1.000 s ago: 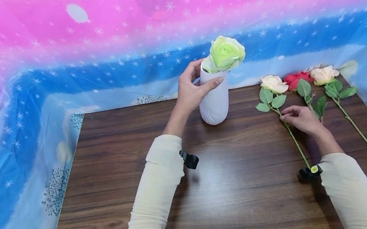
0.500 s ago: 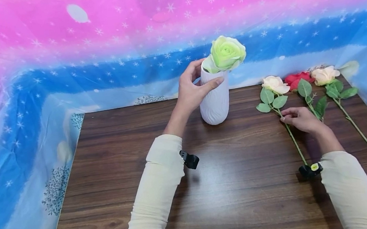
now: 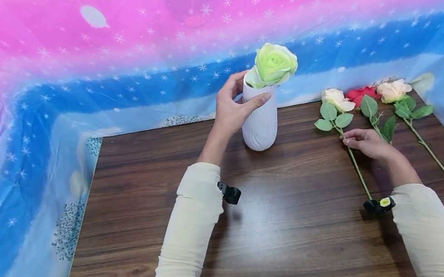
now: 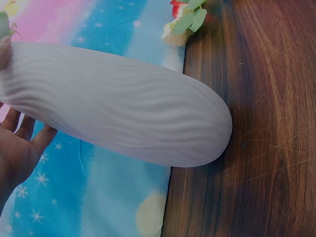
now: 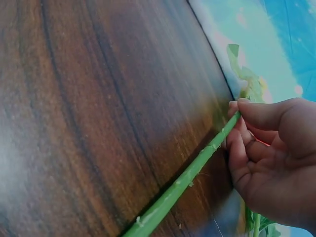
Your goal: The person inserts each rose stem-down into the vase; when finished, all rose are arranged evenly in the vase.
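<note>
Right now your right hand pinches the green stem of a cream rose, thumb and fingertips closed on it just below the leaves. That rose lies on the wooden table at the right side, its long axis running near to far: the cut end points toward you and the bloom points away, tilted slightly left, close to the far edge. In the right wrist view the stem slants across the wood into your curled fingers.

Your left hand grips the upper part of a white ribbed vase, thumb in front and fingers wrapped behind. It stands upright near the far middle of the table with a green rose in its mouth.

A red rose and another cream rose lie just right of your right hand, blooms also pointing away.
</note>
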